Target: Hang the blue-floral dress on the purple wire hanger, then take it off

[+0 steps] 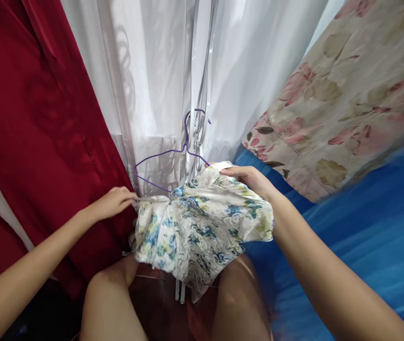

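A white garment with blue and yellow flowers (202,227) is stretched between my two hands, above my knees. My left hand (118,201) pinches its upper left edge. My right hand (246,177) grips the upper right part, thumb on top and the other fingers mostly hidden under the cloth. Behind the garment rises a purple wire hanger (159,154), its hook pointing up. The hanger's right arm runs into the cloth near my right hand, while its left arm is bare. How the hanger's lower bar meets the fabric is partly hidden.
White curtains (152,71) hang straight ahead, with white metal bars before them. A red curtain (53,132) drapes down the left. On the right are a floral cloth (329,104) and blue fabric (358,246). Dark red floor tiles (159,308) show between my legs.
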`<action>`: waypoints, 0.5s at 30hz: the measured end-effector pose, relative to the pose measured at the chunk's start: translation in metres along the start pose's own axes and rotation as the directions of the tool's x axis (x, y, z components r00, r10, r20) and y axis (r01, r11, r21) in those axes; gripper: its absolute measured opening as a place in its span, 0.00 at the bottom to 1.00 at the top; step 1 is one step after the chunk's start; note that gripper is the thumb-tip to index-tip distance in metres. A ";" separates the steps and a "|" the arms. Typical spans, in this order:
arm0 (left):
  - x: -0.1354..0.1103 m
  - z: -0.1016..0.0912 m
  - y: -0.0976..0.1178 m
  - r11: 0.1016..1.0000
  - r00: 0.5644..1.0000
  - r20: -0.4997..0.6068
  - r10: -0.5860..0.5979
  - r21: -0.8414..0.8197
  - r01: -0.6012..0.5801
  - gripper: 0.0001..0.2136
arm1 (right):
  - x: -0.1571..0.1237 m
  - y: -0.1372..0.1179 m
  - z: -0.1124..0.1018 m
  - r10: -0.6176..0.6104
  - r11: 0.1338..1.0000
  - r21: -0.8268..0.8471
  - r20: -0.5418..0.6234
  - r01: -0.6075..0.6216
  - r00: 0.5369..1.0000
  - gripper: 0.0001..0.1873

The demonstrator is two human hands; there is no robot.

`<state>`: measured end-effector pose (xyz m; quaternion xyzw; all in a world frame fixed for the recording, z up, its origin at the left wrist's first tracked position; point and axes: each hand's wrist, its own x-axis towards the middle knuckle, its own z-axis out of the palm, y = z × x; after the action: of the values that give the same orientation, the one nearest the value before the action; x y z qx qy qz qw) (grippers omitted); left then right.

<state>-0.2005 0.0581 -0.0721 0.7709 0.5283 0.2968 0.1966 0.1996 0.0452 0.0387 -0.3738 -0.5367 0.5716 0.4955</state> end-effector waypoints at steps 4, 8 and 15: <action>0.026 -0.034 0.008 0.954 0.939 -0.340 0.055 0.294 0.051 0.09 | -0.005 -0.002 0.001 0.333 0.924 0.122 0.213 -0.363 0.919 0.12; 0.051 -0.039 0.042 0.980 0.841 -0.516 0.165 0.183 -0.080 0.10 | -0.007 -0.001 0.002 0.376 0.883 0.184 0.271 -0.431 0.886 0.12; 0.070 -0.012 0.090 0.976 0.838 -0.522 0.159 -0.043 -0.213 0.18 | -0.003 0.017 -0.006 0.297 0.933 0.160 0.164 -0.323 0.941 0.09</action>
<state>-0.1272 0.0901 0.0096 0.7000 0.4687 0.5358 0.0563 0.2032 0.0451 0.0212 -0.3662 -0.4486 0.7142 0.3932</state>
